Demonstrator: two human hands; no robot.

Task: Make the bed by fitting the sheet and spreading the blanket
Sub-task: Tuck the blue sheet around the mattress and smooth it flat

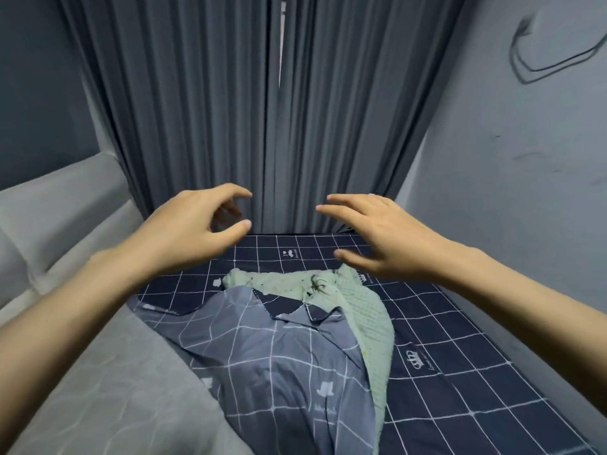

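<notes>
The bed (492, 372) held everything in view: a navy sheet (443, 349) with a white grid and small printed crowns and hats lay flat over its far end and its right side, reaching the foot of the grey curtains (262, 126) and running along the right wall (509, 159). On top of it, from the middle toward the near edge, lay a bunched heap of bedding. The blanket (279, 372) in that heap was a paler grey-blue with the same white grid, its darker navy side folded back in a few pointed flaps near the top. A pale green knitted cover (374, 339) lay just beside and partly under it, showing at the top of the heap and trailing down its right edge, with some dark specks and a dark tangle on it. To the left of the heap a plain grey surface (115, 389) with faint wavy lines was exposed, and beyond it stood a padded light grey headboard or side panel (59, 208). Both hands were raised above the far part of the sheet, palms down and well apart from each other. The left hand (193, 221) had its fingers curled and spread with the thumb apart, holding nothing. The right hand (384, 234) was likewise wide, fingers extended and empty, touching no cloth.
</notes>
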